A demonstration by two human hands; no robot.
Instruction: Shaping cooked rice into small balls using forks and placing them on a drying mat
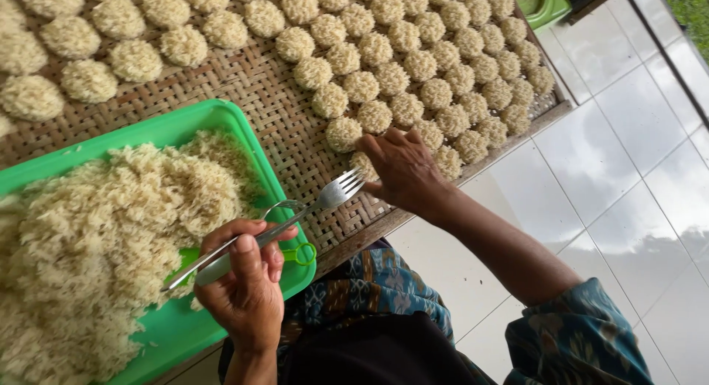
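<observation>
Nearest the lens: dark lap and blue patterned sleeve (583, 341), then the left hand (247, 285), fingers curled closed around the handles of a silver metal fork (281, 222) and what looks like a small green-handled metal scoop ring (295, 248). Fork tines (341, 188) point up and away from that grip, toward the right hand, stopping just short of it.

Right hand (405, 171) lies palm down on the brown woven bamboo mat (258, 82), fingertips pressed over a small round pale noodle cluster (362, 162) at the mat's near edge; whether the fingers pinch it or only rest on it cannot be told.

Beyond the right hand's fingertips: rows of round pale noodle clusters (413, 67), touching one another, filling the mat.

Beside and under the left grip: a green plastic tray (221, 115) heaped with loose pale shredded noodles (96, 237), the heap touching the fork's handle end.

White glossy floor tiles (620, 178) past the mat's edge.
</observation>
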